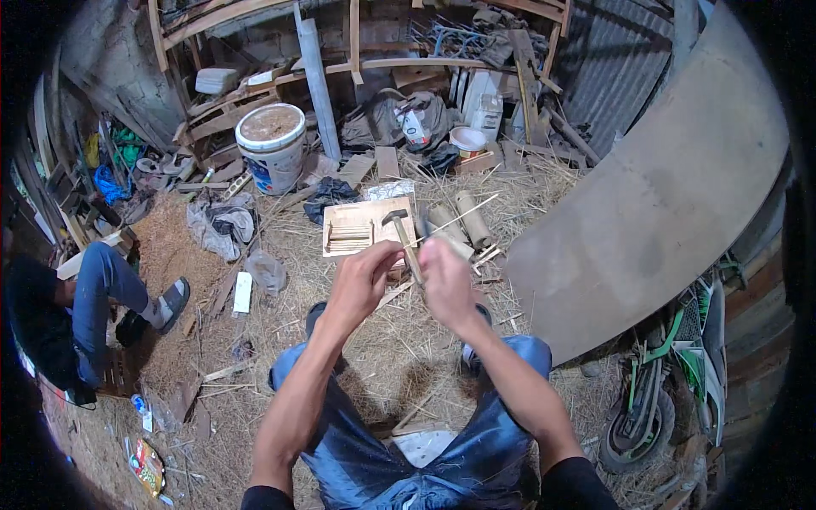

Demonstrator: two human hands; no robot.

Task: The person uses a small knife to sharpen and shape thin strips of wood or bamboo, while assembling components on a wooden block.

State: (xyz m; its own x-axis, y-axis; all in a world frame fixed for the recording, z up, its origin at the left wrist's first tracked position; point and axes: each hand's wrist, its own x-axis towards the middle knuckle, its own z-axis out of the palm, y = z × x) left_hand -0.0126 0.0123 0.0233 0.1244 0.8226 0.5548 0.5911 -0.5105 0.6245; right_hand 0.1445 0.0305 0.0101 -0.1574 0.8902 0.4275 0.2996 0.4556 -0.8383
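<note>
My left hand (360,282) is closed in a pinch on a thin wooden stick (463,213), which slants up and away to the right. Close beside it, my right hand (448,285) is smeared by motion, so its fingers and anything in them cannot be made out. Between and beyond the hands is a hammer (405,235), its dark head toward the far side and its wooden handle running toward me. Left of the hammer head, a light wooden board (340,212) carries several thin sticks (350,238) laid side by side.
Short round logs (473,219) lie past my right hand. A white bucket (274,157) stands far left; a person's leg (110,276) is at the left. A large brown sheet (646,204) leans at the right, above a green and white motorcycle (671,365). Straw litters the ground (382,365).
</note>
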